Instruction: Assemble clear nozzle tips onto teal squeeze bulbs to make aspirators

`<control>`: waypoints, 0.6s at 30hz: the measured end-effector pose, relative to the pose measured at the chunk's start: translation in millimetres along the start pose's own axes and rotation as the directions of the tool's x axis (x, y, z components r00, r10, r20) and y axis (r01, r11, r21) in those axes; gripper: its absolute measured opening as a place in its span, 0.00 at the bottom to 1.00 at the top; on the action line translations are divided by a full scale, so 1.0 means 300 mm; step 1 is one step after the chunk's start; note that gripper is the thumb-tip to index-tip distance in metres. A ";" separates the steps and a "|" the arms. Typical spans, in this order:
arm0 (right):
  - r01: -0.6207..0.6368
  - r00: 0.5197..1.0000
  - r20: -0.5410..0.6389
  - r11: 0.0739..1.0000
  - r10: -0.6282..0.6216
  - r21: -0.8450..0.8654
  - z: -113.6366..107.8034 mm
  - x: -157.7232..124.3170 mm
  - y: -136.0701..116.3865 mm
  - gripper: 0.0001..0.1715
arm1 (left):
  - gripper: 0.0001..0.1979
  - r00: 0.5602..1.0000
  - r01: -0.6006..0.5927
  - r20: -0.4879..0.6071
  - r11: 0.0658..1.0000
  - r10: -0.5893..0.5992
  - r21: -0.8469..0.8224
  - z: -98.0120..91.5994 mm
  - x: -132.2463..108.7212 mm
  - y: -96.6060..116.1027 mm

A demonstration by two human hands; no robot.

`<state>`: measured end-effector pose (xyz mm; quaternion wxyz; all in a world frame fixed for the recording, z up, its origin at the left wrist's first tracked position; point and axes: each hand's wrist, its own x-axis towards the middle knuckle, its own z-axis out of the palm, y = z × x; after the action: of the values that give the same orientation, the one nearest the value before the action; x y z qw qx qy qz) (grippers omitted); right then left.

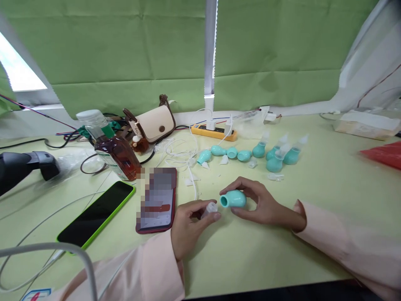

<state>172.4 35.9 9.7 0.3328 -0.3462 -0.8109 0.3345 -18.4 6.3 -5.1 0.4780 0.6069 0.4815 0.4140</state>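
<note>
1. The relation that matters is between two small parts held just apart over the near part of the table (275,255): the open mouth of a teal bulb (237,199) faces left, toward a clear plastic tip (212,208). A narrow gap lies between them; they do not touch.
2. The bulb's long axis runs roughly level, side to side, with the neck at the left end and the rounded bottom toward the right palm.
3. The right hand (263,205) grips the bulb, fingers over the top and far side, thumb along the near side. It is the nearer hand to the bulb, since it holds it.
4. The left hand (189,225) pinches the clear tip between thumb and fingers, a round end showing upward. Fingers cover much of this piece, so its full shape and exact tilt cannot be told.
5. The bulb looks smooth and glossy, pale blue-green, swelling to a round body and narrowing to a short neck with a dark, open hole. Whether it touches the table is unclear.
6. Beyond the hands, four loose bulbs (218,150) lie on their sides without tips. To their right, four fitted bulbs (275,164) stand with clear points upward.
7. A red-cased phone (164,200) lies just beside the left hand.
</note>
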 end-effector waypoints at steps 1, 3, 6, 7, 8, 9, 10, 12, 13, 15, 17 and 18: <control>-0.018 1.000 0.008 1.000 0.018 0.001 0.005 -0.002 -0.001 0.14 | 0.13 1.000 -0.025 0.006 0.999 0.025 0.033 -0.001 -0.001 0.000; -0.059 0.998 0.028 0.998 0.059 -0.025 0.014 -0.006 -0.011 0.13 | 0.16 0.998 -0.057 0.027 0.996 0.055 0.069 -0.001 -0.006 -0.002; -0.129 0.985 0.104 0.986 0.140 -0.108 0.030 -0.019 -0.039 0.13 | 0.20 0.999 -0.014 0.034 0.999 0.013 0.034 0.002 -0.016 -0.005; -0.145 0.978 0.133 0.981 0.162 -0.128 0.034 -0.025 -0.049 0.13 | 0.20 1.000 0.003 0.030 1.000 -0.003 0.019 0.004 -0.019 -0.006; -0.154 0.971 0.163 0.978 0.177 -0.142 0.038 -0.030 -0.057 0.13 | 0.19 1.000 0.013 0.024 1.000 -0.013 0.013 0.005 -0.021 -0.005; -0.157 0.964 0.190 0.976 0.185 -0.152 0.041 -0.035 -0.064 0.14 | 0.17 1.000 0.014 0.016 1.000 -0.015 0.018 0.005 -0.023 -0.004; -0.155 0.960 0.210 0.975 0.187 -0.161 0.044 -0.038 -0.069 0.14 | 0.16 1.000 0.009 0.004 0.999 -0.009 0.031 0.005 -0.023 -0.002; -0.139 0.959 0.219 0.973 0.178 -0.183 0.050 -0.040 -0.075 0.14 | 0.14 1.000 -0.007 -0.019 0.998 0.008 0.057 0.004 -0.023 0.003; -0.123 0.963 0.212 0.972 0.166 -0.201 0.055 -0.040 -0.075 0.14 | 0.13 1.000 -0.011 -0.027 0.998 0.013 0.064 0.002 -0.021 0.004; -0.063 0.975 0.191 0.964 0.115 -0.260 0.067 -0.040 -0.068 0.12 | 0.11 0.999 -0.003 -0.032 0.999 0.005 0.055 0.000 -0.017 0.003; 0.052 0.985 0.174 0.936 0.010 -0.348 0.084 -0.042 -0.053 0.11 | 0.07 0.999 0.015 -0.035 0.999 -0.014 0.029 -0.002 -0.012 0.000; 0.125 0.984 0.170 0.906 -0.060 -0.404 0.093 -0.044 -0.043 0.11 | 0.06 0.999 0.022 -0.037 1.000 -0.021 0.021 -0.002 -0.009 -0.003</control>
<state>153.6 10.0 0.2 0.2041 -0.3432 -0.9018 0.1651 -19.7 3.8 -5.9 0.4670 0.5991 0.5012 0.4145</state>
